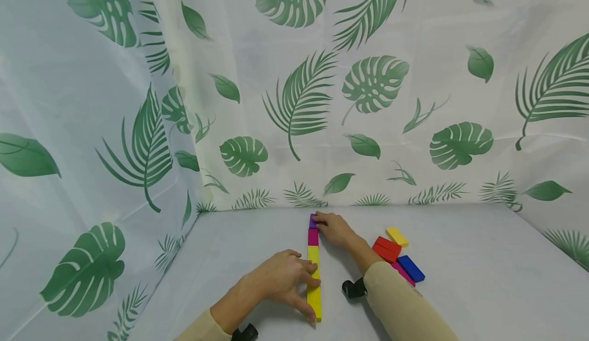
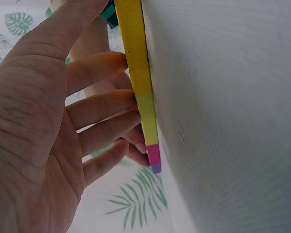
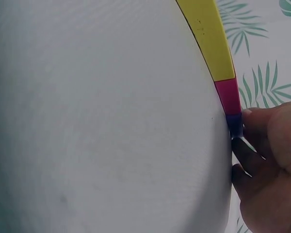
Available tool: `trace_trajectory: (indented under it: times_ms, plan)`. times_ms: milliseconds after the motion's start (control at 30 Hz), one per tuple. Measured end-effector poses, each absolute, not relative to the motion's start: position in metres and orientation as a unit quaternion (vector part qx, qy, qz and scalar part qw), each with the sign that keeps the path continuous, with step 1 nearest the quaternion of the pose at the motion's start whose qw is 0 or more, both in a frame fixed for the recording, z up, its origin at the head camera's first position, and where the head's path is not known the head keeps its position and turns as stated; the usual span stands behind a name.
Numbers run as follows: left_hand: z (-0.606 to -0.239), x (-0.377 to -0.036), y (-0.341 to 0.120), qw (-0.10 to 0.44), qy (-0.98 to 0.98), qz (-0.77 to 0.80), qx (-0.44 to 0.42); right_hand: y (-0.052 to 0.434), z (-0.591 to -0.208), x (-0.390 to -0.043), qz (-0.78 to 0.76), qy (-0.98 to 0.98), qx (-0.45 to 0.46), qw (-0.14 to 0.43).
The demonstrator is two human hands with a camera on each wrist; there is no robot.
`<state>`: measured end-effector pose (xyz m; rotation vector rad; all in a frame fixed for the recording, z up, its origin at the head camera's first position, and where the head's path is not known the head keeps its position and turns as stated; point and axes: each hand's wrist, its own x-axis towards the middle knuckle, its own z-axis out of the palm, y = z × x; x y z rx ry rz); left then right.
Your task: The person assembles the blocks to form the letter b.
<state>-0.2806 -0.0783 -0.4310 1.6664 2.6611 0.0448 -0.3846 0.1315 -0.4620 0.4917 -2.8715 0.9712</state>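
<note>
On the grey worktop (image 1: 469, 279) a straight row of flat coloured blocks (image 1: 314, 269) lies end to end, running away from the person. From the near end it has a long yellow block (image 1: 314, 297), a lighter yellow block (image 1: 313, 255), a magenta block (image 1: 313, 236) and, at the far end, a purple block (image 1: 312, 220).

The left hand (image 1: 280, 279) rests beside the two yellow blocks with its fingers nearly straight; the fingertips (image 2: 117, 62) touch the left side of the row, and the thumb reaches the near end of the long yellow block. It holds nothing.

The right hand (image 1: 335, 230) is at the far end of the row. Its fingers (image 3: 250, 127) are curled and press on the purple block, pinching it at its edge.

To the right of the right forearm, well apart from the row, lie some loose blocks: a small yellow block (image 1: 397, 236), a red block (image 1: 386, 249), a blue block (image 1: 411, 268) and a pink block (image 1: 403, 273) partly under the blue one. A curtain with green leaves (image 1: 303, 100) hangs behind the worktop.
</note>
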Motion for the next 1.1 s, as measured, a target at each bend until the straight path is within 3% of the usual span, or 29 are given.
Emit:
trace_trajectory:
  times_ms: [1100]
  plan:
    - [-0.4299,-0.2813,-0.0795,0.01,0.85,0.027,0.526,0.131,-0.4628,-0.3827,0.334,-0.922,0.193,0.035]
